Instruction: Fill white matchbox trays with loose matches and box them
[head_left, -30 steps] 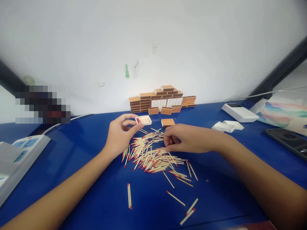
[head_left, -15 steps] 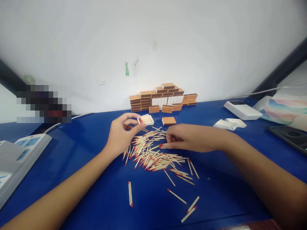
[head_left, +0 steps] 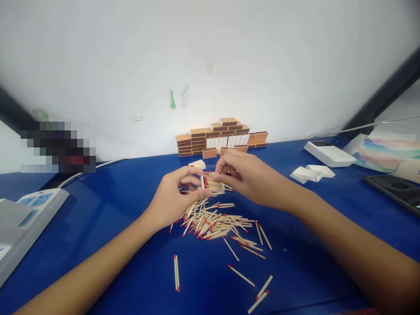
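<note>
My left hand (head_left: pixel 175 192) grips a white matchbox tray (head_left: pixel 215 187) by its left end and near side, thumb in front and fingers behind. Red-headed matches lie lengthwise inside it. At the tray's right end, my right hand (head_left: pixel 241 175) is closed with fingertips pinched around a few matches (head_left: pixel 210 173) over the tray's far edge. Behind the held tray rests a second white tray (head_left: pixel 197 164) filled with matches. A loose heap of matches (head_left: pixel 213 221) spreads on the blue table below both hands. The orange matchbox sleeve seen earlier is hidden behind my right hand.
Stacked matchboxes (head_left: pixel 198 142) stand against the wall. Empty white trays (head_left: pixel 308 174), a white device with a dark screen (head_left: pixel 328 153) and a black phone (head_left: pixel 393 192) lie right. A power strip (head_left: pixel 36 218) is left. Stray matches (head_left: pixel 176 273) lie in front.
My right hand has risen from the heap with matches and moved to the tray. My left hand has brought the tray right and nearer, uncovering the second tray behind. The view tilted slightly.
</note>
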A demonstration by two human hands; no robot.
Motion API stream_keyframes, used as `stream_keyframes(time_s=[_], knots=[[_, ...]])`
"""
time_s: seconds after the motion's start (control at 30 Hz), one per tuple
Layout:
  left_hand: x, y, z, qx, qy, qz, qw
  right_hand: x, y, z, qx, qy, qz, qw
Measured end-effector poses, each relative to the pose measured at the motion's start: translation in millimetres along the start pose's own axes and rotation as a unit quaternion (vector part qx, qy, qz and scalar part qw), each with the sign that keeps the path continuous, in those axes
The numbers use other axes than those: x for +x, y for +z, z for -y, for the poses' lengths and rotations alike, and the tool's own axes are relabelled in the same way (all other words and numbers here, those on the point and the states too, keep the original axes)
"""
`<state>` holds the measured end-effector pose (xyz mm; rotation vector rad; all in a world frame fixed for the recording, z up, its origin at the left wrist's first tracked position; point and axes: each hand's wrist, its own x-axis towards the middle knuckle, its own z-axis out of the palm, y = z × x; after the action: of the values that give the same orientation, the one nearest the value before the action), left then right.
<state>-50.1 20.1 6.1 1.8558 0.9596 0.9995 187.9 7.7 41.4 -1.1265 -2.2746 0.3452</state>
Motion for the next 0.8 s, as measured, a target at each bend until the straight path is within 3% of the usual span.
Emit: stream_keyframes(time_s=[0.57, 0.8], knots=[[1, 1.3, -1, -0.064, -0.05, -0.009, 0.997, 2, -10, 4, -0.011, 0.032, 0.076, 0.997], [1, 2.1, -2, -0.071, -0.054, -0.009, 0.996, 1, -5, 7, -0.013, 0.032, 0.045, 0.998]])
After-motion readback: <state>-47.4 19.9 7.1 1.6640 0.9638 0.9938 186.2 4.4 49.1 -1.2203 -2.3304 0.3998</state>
